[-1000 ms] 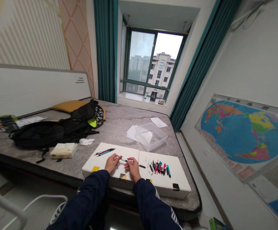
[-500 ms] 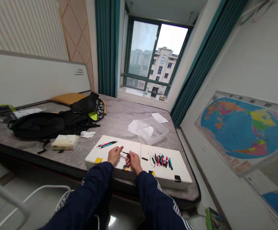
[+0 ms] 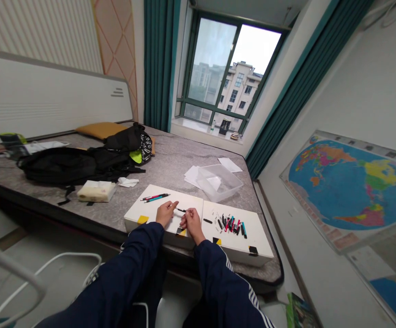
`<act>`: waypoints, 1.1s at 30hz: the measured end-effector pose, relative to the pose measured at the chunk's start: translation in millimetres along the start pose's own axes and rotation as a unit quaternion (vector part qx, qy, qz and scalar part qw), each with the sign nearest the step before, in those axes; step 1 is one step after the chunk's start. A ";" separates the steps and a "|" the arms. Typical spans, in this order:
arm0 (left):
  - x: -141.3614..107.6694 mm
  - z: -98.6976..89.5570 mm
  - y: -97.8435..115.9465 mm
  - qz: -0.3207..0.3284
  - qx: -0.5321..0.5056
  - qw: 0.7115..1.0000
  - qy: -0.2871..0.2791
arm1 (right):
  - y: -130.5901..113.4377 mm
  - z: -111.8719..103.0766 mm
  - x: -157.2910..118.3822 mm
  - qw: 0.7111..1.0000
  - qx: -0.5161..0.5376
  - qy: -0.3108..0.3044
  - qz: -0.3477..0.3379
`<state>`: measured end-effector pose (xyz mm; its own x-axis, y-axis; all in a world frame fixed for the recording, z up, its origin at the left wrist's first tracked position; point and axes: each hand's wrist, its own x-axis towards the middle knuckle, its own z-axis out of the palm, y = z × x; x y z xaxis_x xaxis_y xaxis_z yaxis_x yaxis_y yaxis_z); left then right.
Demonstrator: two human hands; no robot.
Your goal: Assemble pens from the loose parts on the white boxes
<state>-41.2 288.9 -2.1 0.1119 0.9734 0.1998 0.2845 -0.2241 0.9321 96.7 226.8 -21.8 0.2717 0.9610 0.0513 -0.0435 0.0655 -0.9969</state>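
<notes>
Two bare hands in navy sleeves reach forward and meet over a low white platform point(image 3: 191, 198). The left hand point(image 3: 165, 214), thumb up, pinches one end of a thin pen point(image 3: 181, 210); the right hand point(image 3: 192, 222), fingers curled, is closed on its other end, so the pen hangs level between them, just above the platform. Compared with a second ago, a dark stretch of pen shows between the hands instead of a paler one, and the view has shifted, putting the window point(image 3: 234, 68) higher. Assembled pens point(image 3: 156, 198) lie on the platform's left; a pile of black, red and blue parts point(image 3: 232, 225) lies on its right, a dark cap point(image 3: 208, 221) nearer the right hand. The platform rests on a grey bed point(image 3: 170, 157) with a black bag point(image 3: 64, 164), tissues point(image 3: 96, 191) and a clear tub point(image 3: 234, 184). A world map point(image 3: 351, 182) hangs on the right wall.
</notes>
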 end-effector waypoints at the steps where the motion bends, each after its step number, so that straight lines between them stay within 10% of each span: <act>1: 0.2 0.2 -0.3 0.002 -0.002 1.000 -0.001 | -1.4 0.2 -0.1 1.000 0.007 0.002 0.008; 33: 1.9 6.3 -4.0 0.038 0.048 0.998 0.004 | 3.3 -3.7 6.9 0.994 0.082 0.064 0.023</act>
<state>-36.0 291.3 -7.4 0.1283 0.9538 0.2717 0.3663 -0.3001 0.8808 102.0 232.6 -24.9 0.3857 0.9226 -0.0123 -0.2111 0.0753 -0.9746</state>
